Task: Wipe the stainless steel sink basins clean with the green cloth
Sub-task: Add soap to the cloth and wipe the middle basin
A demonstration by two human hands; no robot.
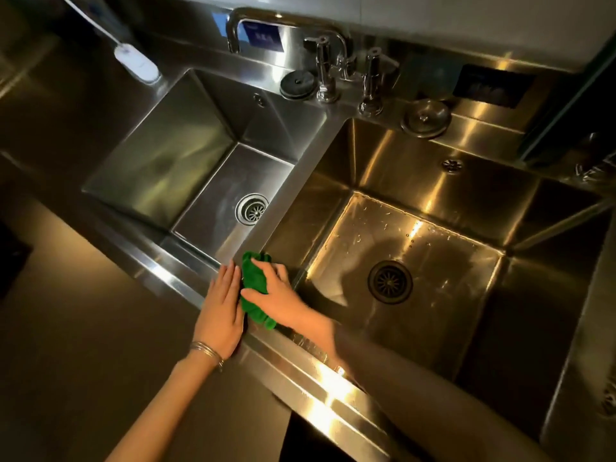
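The green cloth (255,288) lies bunched on the steel ridge where the divider between the two basins meets the front rim. My right hand (280,296) presses on it with fingers curled over the cloth. Flat beside it on the front rim rests my left hand (221,311), fingers straight and together, touching the cloth's left edge; bangles ring its wrist. The left basin (160,155) is smaller, with a silver drain. The right basin (500,295) is larger, with a dark drain and scattered water drops on its floor.
A faucet (240,28) arches over the back ledge, with two chrome taps (325,71) beside it. A black round stopper (297,84) and a steel lid (426,118) sit on the ledge. A white brush (136,63) lies at the back left. Dark countertop (66,311) extends left.
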